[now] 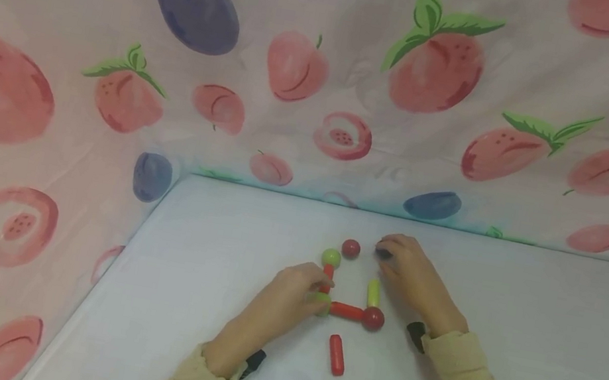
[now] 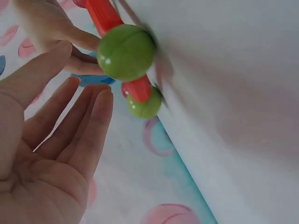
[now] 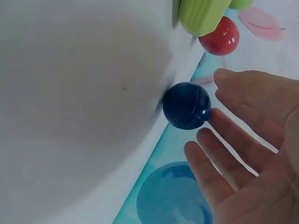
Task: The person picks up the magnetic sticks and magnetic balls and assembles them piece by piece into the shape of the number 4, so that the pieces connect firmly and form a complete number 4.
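Rods (image 1: 336, 355) lie on white tabletop (image 1: 567, 355) before, apparently, fabric (image 1: 357, 57).

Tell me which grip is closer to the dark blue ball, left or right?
Right. The right grip is right at the dark blue ball. The left grip is farther off, to the left and nearer the person, beside a green ball.

- Head: farther off, from above, forward and down across the desk (image 1: 138, 317).
- Wrists: close, low along it.
- Shared, head and right wrist: blue ball (image 3: 186, 106).
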The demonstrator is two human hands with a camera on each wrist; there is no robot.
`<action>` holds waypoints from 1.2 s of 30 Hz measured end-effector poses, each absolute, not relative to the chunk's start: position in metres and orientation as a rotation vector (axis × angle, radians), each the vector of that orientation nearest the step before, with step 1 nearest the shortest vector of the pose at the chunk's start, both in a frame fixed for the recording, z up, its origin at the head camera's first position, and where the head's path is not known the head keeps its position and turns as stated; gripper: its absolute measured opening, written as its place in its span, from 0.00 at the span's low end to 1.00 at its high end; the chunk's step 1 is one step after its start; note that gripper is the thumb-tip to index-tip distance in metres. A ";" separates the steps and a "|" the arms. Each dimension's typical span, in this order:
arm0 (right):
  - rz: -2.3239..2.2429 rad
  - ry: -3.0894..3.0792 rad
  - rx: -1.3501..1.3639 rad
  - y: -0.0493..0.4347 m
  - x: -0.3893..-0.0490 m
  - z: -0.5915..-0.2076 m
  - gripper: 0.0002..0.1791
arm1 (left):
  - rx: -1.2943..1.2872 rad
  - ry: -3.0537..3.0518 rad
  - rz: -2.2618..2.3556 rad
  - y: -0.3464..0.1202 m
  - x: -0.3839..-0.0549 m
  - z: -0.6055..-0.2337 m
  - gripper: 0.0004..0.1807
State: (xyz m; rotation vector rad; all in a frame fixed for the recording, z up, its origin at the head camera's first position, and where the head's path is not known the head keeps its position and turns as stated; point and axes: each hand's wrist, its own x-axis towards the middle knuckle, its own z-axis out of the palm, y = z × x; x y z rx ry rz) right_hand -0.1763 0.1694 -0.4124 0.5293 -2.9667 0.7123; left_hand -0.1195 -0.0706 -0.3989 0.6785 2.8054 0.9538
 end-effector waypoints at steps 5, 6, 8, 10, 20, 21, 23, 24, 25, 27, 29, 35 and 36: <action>0.704 -2.934 0.583 0.173 -0.177 -0.414 0.18 | 0.799 2.800 0.919 -0.060 -0.121 -0.396 0.17; 0.705 -2.929 0.590 0.174 -0.178 -0.414 0.17 | 0.803 2.789 0.921 -0.057 -0.121 -0.395 0.17; 0.709 -2.920 0.598 0.174 -0.179 -0.414 0.17 | 0.828 2.771 0.909 -0.052 -0.121 -0.395 0.17; 0.707 -2.918 0.594 0.174 -0.179 -0.414 0.16 | 0.863 2.762 0.888 -0.048 -0.121 -0.394 0.18; 0.728 -2.965 0.515 0.173 -0.180 -0.416 0.17 | 0.955 2.659 0.857 -0.035 -0.126 -0.403 0.18; 0.735 -2.976 0.504 0.173 -0.180 -0.416 0.17 | 0.969 2.648 0.853 -0.034 -0.127 -0.404 0.18; 0.751 -2.995 0.481 0.173 -0.180 -0.417 0.18 | 0.997 2.633 0.845 -0.033 -0.128 -0.406 0.19; 0.758 -3.004 0.469 0.173 -0.179 -0.417 0.18 | 1.009 2.627 0.840 -0.032 -0.128 -0.407 0.19; 0.761 -3.008 0.462 0.173 -0.179 -0.418 0.18 | 1.019 2.623 0.837 -0.032 -0.129 -0.407 0.19; 0.764 -3.007 0.458 0.173 -0.179 -0.418 0.19 | 1.043 2.618 0.831 -0.030 -0.130 -0.409 0.19; 0.762 -3.000 0.460 0.173 -0.178 -0.418 0.18 | 1.056 2.621 0.824 -0.029 -0.130 -0.410 0.18; 0.786 -3.005 0.436 0.173 -0.178 -0.418 0.18 | 1.069 2.626 0.823 -0.027 -0.133 -0.413 0.17; 0.796 -3.007 0.426 0.173 -0.178 -0.418 0.18 | 1.072 2.627 0.821 -0.026 -0.133 -0.413 0.17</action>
